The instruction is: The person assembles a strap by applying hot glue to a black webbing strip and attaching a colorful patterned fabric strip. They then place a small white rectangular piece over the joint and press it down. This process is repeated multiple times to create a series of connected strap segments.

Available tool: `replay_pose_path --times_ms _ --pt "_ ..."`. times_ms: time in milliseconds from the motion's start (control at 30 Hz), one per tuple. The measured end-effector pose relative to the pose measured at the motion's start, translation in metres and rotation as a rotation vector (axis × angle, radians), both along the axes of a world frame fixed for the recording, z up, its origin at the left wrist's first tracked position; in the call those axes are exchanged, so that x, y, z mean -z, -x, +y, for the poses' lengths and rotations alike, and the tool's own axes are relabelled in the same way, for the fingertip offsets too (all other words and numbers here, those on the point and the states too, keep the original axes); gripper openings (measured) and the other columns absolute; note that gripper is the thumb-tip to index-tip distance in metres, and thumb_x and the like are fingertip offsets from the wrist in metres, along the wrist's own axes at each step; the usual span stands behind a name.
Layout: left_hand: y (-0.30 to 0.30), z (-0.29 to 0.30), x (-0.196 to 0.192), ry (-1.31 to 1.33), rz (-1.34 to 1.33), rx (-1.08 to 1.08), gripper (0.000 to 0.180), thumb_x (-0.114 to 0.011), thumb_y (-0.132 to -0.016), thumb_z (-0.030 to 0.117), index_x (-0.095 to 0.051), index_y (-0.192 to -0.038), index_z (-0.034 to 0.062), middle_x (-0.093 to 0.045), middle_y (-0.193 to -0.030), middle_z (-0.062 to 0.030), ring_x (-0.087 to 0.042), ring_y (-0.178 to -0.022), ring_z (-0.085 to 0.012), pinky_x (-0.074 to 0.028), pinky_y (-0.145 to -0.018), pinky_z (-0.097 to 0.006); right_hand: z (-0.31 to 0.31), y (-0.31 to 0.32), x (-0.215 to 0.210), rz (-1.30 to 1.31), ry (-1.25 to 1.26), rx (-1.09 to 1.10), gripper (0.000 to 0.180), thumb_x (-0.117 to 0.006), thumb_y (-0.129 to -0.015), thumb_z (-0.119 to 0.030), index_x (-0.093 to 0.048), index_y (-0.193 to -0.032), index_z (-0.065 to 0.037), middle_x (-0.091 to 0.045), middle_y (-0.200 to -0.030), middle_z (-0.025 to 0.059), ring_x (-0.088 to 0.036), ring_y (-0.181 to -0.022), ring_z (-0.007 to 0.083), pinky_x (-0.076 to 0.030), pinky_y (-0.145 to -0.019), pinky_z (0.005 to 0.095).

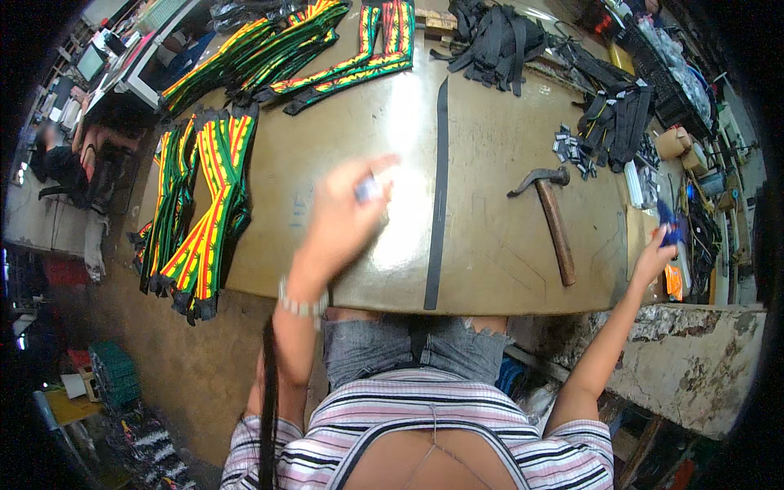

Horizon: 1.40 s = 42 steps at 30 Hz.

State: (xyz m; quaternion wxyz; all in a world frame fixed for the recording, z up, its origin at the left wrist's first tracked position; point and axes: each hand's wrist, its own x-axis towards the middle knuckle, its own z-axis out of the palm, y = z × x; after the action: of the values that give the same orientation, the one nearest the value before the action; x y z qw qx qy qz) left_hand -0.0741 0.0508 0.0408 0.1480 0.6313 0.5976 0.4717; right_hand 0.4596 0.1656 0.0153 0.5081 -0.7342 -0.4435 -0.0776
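Strap (439, 196) lies right of left hand (347, 214), the nearer one; long axis fore-and-aft. Left grips pale piece (367, 190), blurred; right hand (656, 256) grips blue item (670, 234).

workshop: one worktable (506, 139); one wooden-handled hammer (555, 233); bundled patterned straps (214, 196); black straps (510, 45); small loose metal clips (572, 151).

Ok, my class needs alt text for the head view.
A person's blurred left hand holds a small pale piece over a worktable; the right hand is at something blue. Between them lie a black strip and a hammer, with patterned straps at left.
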Motion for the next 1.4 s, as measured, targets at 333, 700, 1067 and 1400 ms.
replay_pose_path --times_ms 333,700,1067,1400 --pt "0.132 0.203 0.049 0.278 0.586 -0.378 0.040 -0.074 -0.084 0.038 -0.073 -0.110 0.0071 -0.064 -0.109 -0.0198 -0.064 -0.101 -0.0349 -0.052 -0.088 -0.045 -0.113 0.062 -0.071 0.101 0.598 -0.266 0.055 -0.055 -0.099 -0.045 -0.061 -0.122 0.005 -0.068 -0.082 0.0177 -0.065 -0.075 0.0194 -0.053 -0.070 0.0323" --pt "-0.021 0.049 -0.028 -0.279 0.065 -0.193 0.039 -0.086 -0.078 0.030 -0.068 -0.095 -0.0012 -0.072 -0.092 -0.0117 -0.066 -0.079 -0.0153 -0.053 -0.073 -0.030 -0.055 0.316 -0.058 0.523 0.149 -1.261 0.042 -0.055 -0.103 -0.026 -0.053 -0.134 0.002 -0.068 -0.113 0.0123 -0.065 -0.100 0.0150 -0.053 -0.084 0.0268" --pt "-0.039 -0.035 -0.065 -0.385 0.362 -0.058 0.027 -0.075 -0.086 0.027 -0.072 -0.106 0.0093 -0.068 -0.091 -0.0096 -0.067 -0.070 -0.0249 -0.053 -0.059 -0.035 -0.055 0.281 -0.110 0.655 0.670 -1.950 0.031 -0.061 -0.100 -0.029 -0.061 -0.107 0.001 -0.061 -0.083 0.0012 -0.058 -0.063 0.0061 -0.050 -0.049 0.0202" --pt "-0.036 -0.018 0.010 0.344 0.217 -0.122 0.038 -0.070 -0.086 0.043 -0.076 -0.089 0.0064 -0.069 -0.075 -0.0200 -0.070 -0.072 -0.0361 -0.054 -0.064 -0.043 -0.093 0.314 0.005 0.001 0.291 -0.977 0.026 -0.072 -0.088 -0.018 -0.072 -0.107 -0.001 -0.071 -0.096 0.0172 -0.070 -0.089 0.0289 -0.052 -0.080 0.0349"
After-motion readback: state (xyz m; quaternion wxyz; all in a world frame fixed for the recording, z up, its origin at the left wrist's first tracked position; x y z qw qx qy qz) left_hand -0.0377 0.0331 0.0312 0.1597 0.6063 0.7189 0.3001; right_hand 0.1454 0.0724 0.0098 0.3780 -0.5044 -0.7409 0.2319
